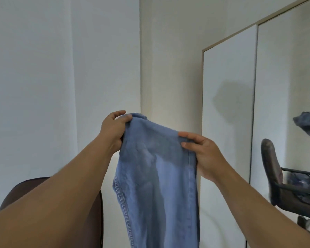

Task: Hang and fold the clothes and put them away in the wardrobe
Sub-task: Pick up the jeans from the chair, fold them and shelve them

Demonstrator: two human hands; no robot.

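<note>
A pair of light blue jeans hangs straight down in front of me, held up at chest height. My left hand pinches the upper left corner of the denim. My right hand grips the upper right edge along a seam. The fabric sags a little between the two hands, and its lower part runs out of the bottom of the frame. The wardrobe stands to the right with its white door closed.
A mirrored door to the right of the white one reflects an office chair and the held jeans. A dark chair back sits low on the left behind my forearm. Pale walls and a corner column fill the background.
</note>
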